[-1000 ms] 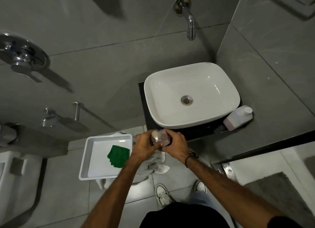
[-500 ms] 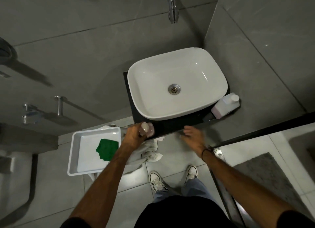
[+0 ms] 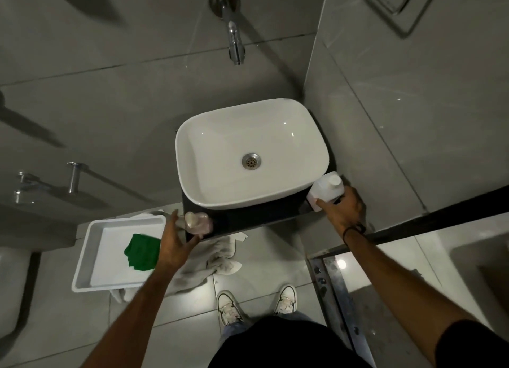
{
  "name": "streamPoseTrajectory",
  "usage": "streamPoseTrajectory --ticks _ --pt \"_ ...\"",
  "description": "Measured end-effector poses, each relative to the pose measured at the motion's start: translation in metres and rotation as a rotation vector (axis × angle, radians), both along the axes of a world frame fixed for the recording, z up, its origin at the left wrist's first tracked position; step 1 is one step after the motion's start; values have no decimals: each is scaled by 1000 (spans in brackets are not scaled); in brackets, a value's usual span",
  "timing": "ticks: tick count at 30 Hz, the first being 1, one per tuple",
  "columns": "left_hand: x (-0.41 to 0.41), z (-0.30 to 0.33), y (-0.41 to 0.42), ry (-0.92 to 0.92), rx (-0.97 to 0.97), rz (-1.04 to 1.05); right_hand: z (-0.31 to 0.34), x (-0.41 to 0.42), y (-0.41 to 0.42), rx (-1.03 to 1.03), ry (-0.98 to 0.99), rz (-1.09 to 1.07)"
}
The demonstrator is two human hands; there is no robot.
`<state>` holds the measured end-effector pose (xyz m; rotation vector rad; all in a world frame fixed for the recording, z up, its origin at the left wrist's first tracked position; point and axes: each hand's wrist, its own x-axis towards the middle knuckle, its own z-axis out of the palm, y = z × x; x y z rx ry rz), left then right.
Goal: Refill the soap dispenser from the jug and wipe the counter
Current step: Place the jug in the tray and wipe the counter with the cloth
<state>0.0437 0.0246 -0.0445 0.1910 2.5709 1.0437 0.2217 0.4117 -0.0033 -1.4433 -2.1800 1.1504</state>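
Seen from above, a white basin (image 3: 252, 155) fills most of a small dark counter (image 3: 248, 216), leaving only a narrow strip along the near edge. The soap dispenser (image 3: 197, 223) stands at the strip's left corner, close to the drop; the left hand (image 3: 172, 243) is spread loose just beside it. At the right corner the right hand (image 3: 343, 206) curls around the white jug (image 3: 327, 190). Left of the counter, a white tray (image 3: 91, 260) holds a green cloth (image 3: 141, 250).

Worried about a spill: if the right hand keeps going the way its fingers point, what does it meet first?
The jug. The right hand already reaches its lower side beside the sink, fingers seemingly touching it, though contact depth is unclear.
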Motion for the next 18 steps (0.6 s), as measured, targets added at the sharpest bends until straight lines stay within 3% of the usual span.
streamPoseTrajectory --ticks 4,6,9,12,15,18 --pt "44 -3 6 -42 -24 438 -1 14 -4 75 5 139" --pt "75 4 21 -191 34 580 -5 21 -16 92 26 238" --pt "110 15 50 -440 270 501 -9 22 -41 46 4 458" --pt "125 32 76 -485 421 304 -16 18 -73 14 41 706" --pt "126 43 92 -357 294 149 -21 5 -109 -1 65 920" --pt "121 50 88 -197 103 235 -23 -13 -144 23 77 1035"
